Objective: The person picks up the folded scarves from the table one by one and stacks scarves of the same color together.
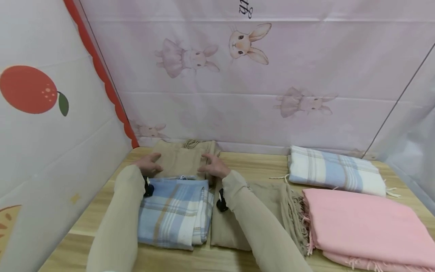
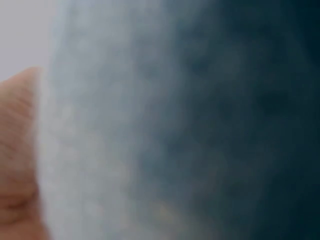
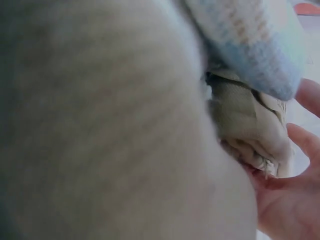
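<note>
A creased pale-pink sheet point(image 1: 340, 56) printed with sideways rabbits point(image 1: 173, 60) (one just a head point(image 1: 239, 46)) backs the light wood-grain tabletop point(image 1: 255, 162); a white sheet point(image 1: 51, 151) at left shows an oval red fruit point(image 1: 28, 89).

Your free lane: bare tabletop point(image 1: 256, 162) between far beige cloth point(image 1: 180, 160) and white-blue plaid cloth point(image 1: 334, 170); back wall point(image 1: 244, 122) stops you behind. Blue plaid cloth point(image 1: 166, 215) blocks near side, near beige cloth point(image 1: 268, 196) just beside it. Bare strip for you along left wall point(image 1: 85, 162).
</note>
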Demonstrator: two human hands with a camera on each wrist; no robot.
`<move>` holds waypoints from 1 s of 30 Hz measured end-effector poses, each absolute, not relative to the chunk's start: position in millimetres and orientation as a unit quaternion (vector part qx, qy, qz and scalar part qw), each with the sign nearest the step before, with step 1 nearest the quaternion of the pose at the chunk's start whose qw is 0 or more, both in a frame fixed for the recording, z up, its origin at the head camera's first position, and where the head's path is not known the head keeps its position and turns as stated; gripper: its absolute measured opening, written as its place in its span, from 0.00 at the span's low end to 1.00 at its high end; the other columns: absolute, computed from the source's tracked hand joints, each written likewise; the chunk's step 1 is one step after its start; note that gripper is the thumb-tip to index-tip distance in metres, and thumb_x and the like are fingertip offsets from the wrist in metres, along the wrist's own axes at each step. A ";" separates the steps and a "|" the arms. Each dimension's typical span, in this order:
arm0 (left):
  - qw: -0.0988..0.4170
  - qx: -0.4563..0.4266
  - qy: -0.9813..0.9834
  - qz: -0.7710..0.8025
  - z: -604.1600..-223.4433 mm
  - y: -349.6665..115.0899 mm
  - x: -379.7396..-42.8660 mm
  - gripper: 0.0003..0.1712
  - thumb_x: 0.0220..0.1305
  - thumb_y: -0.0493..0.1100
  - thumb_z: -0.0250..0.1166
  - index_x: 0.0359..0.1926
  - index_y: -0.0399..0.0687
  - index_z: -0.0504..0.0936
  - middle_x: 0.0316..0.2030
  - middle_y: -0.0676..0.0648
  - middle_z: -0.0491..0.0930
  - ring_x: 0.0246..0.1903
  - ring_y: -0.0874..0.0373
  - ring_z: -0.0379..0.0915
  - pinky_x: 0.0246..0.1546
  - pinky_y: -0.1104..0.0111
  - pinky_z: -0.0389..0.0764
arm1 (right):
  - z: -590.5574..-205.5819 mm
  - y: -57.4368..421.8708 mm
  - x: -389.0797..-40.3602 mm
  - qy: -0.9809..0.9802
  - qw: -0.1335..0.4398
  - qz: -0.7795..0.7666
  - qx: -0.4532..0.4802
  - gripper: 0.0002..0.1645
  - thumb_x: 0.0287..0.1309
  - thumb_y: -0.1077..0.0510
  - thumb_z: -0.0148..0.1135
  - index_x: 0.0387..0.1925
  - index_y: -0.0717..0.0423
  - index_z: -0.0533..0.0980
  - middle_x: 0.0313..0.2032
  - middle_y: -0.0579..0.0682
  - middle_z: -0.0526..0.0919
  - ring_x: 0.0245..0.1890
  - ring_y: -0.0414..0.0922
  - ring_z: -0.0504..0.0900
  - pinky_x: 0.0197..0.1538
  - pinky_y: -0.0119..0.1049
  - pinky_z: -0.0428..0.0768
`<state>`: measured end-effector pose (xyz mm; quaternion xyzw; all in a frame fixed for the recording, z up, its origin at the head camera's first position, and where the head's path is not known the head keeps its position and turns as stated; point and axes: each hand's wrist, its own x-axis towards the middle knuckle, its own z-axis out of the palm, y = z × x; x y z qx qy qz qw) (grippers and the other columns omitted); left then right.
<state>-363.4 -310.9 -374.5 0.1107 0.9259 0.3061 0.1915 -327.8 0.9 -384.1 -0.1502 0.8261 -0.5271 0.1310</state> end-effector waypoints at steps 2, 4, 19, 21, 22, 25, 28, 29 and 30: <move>0.201 0.103 0.920 0.322 -371.4 -310.3 -360.3 0.45 0.69 0.44 0.62 0.75 0.22 0.50 0.74 0.23 0.44 0.74 0.30 0.40 0.71 0.42 0.52 | -385.3 0.1 -327.6 0.820 0.128 -0.539 -0.147 0.41 0.64 0.64 0.65 0.75 0.65 0.60 0.75 0.63 0.59 0.74 0.62 0.57 0.71 0.56 0.61; 0.206 0.096 0.914 0.335 -367.8 -309.5 -356.4 0.45 0.69 0.43 0.63 0.74 0.21 0.52 0.73 0.21 0.45 0.72 0.28 0.43 0.68 0.41 0.58 | -386.4 -1.6 -328.2 0.813 0.125 -0.550 -0.141 0.40 0.63 0.65 0.65 0.74 0.65 0.61 0.74 0.64 0.59 0.74 0.61 0.57 0.71 0.55 0.61; 0.181 0.086 0.925 0.322 -361.6 -310.7 -351.6 0.38 0.68 0.48 0.65 0.71 0.30 0.66 0.71 0.22 0.54 0.70 0.30 0.51 0.68 0.41 0.56 | -387.3 -8.7 -331.5 0.795 0.163 -0.573 -0.112 0.43 0.55 0.76 0.64 0.73 0.59 0.67 0.75 0.61 0.59 0.27 0.40 0.68 0.35 0.32 0.75; 0.177 0.083 0.928 0.317 -360.9 -309.2 -351.4 0.38 0.67 0.47 0.66 0.71 0.31 0.66 0.71 0.23 0.55 0.68 0.32 0.55 0.66 0.43 0.60 | -387.1 -8.8 -331.4 0.798 0.163 -0.570 -0.108 0.44 0.54 0.76 0.63 0.73 0.59 0.66 0.75 0.61 0.59 0.31 0.40 0.71 0.36 0.33 0.75; 0.175 0.082 0.929 0.315 -360.2 -308.0 -351.0 0.38 0.67 0.46 0.66 0.72 0.31 0.65 0.70 0.23 0.55 0.65 0.34 0.57 0.65 0.45 0.62 | -387.2 -8.8 -331.5 0.800 0.162 -0.568 -0.105 0.44 0.54 0.76 0.63 0.73 0.60 0.66 0.75 0.61 0.59 0.37 0.42 0.74 0.40 0.34 0.76; 0.176 0.065 0.924 0.333 -357.6 -303.4 -348.6 0.38 0.67 0.42 0.66 0.73 0.32 0.64 0.62 0.23 0.64 0.49 0.41 0.68 0.51 0.54 0.72 | -387.2 -8.5 -330.5 0.808 0.153 -0.561 -0.096 0.44 0.53 0.75 0.63 0.73 0.60 0.66 0.75 0.61 0.59 0.59 0.49 0.71 0.50 0.37 0.74; 0.166 0.056 0.925 0.337 -354.2 -300.1 -345.4 0.38 0.66 0.40 0.66 0.73 0.31 0.63 0.56 0.26 0.66 0.37 0.49 0.65 0.38 0.62 0.71 | -386.8 -8.4 -329.2 0.812 0.148 -0.557 -0.089 0.44 0.54 0.76 0.63 0.73 0.60 0.66 0.75 0.60 0.60 0.59 0.50 0.70 0.45 0.36 0.75; 0.161 0.054 0.926 0.338 -353.7 -299.3 -344.5 0.39 0.66 0.40 0.66 0.73 0.31 0.63 0.54 0.27 0.67 0.34 0.49 0.65 0.36 0.63 0.71 | -386.4 -8.5 -328.4 0.811 0.150 -0.559 -0.086 0.44 0.54 0.76 0.63 0.74 0.59 0.66 0.74 0.61 0.60 0.51 0.49 0.74 0.39 0.35 0.75; 0.153 0.059 0.927 0.338 -353.2 -299.0 -344.1 0.39 0.65 0.39 0.66 0.72 0.30 0.63 0.54 0.26 0.68 0.35 0.48 0.66 0.35 0.63 0.71 | -386.0 -8.8 -328.1 0.810 0.149 -0.561 -0.083 0.44 0.54 0.76 0.62 0.74 0.59 0.66 0.74 0.61 0.60 0.42 0.47 0.74 0.33 0.33 0.74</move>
